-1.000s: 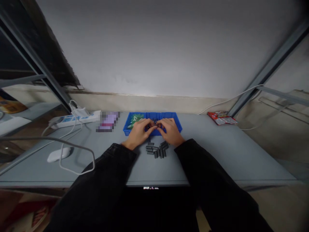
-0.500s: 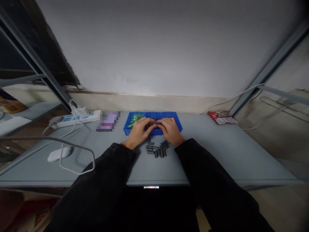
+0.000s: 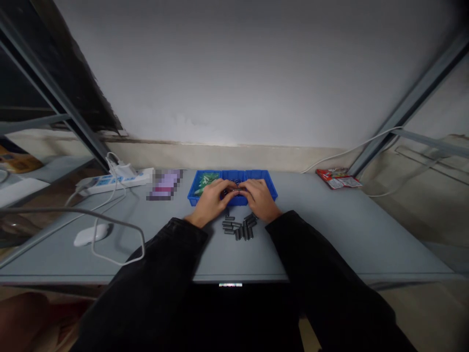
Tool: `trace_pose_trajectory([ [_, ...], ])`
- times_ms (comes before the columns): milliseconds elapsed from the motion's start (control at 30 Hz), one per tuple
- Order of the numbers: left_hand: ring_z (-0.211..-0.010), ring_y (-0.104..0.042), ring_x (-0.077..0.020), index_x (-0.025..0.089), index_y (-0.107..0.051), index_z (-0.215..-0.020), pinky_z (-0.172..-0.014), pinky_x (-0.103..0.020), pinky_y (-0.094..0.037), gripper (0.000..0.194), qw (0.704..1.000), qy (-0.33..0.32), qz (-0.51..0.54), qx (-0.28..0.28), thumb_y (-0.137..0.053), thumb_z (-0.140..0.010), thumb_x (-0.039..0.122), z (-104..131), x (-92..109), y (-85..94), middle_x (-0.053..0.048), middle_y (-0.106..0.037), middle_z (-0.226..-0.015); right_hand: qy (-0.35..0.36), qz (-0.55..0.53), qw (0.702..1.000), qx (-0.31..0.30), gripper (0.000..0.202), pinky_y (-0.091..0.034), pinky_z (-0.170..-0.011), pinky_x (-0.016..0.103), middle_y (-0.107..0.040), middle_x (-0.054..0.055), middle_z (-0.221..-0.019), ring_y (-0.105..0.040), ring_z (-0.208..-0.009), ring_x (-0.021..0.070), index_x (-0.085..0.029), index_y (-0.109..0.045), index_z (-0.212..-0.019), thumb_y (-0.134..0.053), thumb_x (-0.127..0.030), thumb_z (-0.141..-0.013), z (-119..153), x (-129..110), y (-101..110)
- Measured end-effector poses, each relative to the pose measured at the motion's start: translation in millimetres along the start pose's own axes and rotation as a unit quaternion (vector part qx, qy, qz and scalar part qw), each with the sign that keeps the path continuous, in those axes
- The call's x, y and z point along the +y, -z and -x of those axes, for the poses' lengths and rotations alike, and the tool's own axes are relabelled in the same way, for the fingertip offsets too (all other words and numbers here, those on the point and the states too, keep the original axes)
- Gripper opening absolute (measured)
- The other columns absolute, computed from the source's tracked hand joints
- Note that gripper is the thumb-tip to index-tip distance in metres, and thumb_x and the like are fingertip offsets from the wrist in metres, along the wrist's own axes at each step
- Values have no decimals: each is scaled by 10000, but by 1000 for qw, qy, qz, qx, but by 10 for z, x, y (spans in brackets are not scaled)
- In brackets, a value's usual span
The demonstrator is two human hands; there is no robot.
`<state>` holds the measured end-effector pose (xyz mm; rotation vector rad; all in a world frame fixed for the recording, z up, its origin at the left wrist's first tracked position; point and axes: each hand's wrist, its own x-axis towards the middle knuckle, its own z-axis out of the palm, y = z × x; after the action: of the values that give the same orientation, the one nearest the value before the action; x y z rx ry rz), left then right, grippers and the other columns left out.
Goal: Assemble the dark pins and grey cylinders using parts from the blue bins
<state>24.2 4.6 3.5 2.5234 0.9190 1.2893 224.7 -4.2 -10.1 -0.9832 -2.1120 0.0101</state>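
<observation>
My left hand (image 3: 211,199) and my right hand (image 3: 259,199) meet over the middle blue bin (image 3: 233,174). Fingertips and thumbs of both are pinched on a small dark cylinder (image 3: 236,190), which lies sideways between them. Its finer shape is too small to make out. Small shiny parts show in the middle bin behind my fingers. To its left, a blue bin (image 3: 190,197) holds green and whitish pieces. The right blue bin (image 3: 271,188) is partly covered by my right hand. Several dark grey cylinders (image 3: 238,230) lie loose on the table between my wrists.
On the left of the table (image 3: 315,234) are a power strip (image 3: 106,183), a pixelated purple item (image 3: 164,185), a white mouse-shaped object (image 3: 91,235) and a looping cable (image 3: 142,239). A red packet (image 3: 337,179) lies at the back right. The wall rises behind the bins.
Both hands stay together over the middle bin with the dark cylinder between them. Only slight finger movement and a tiny shift of the view are visible.
</observation>
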Motion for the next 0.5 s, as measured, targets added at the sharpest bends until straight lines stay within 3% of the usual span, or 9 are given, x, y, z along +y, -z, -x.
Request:
trace_pose_trajectory([
  [500,-827,-618,-157,187,-678,-1027,-740,-300,-522,115,1000,8,8,-5,-625,-992,284,14,-10,10,-37,-690,-944,3,-2,1000,-1,187,-366,-929,390,-714,56,-1051,-618,-1015,225,-208,-648,-1121,-485,-241,-1035,6,-7,-4],
])
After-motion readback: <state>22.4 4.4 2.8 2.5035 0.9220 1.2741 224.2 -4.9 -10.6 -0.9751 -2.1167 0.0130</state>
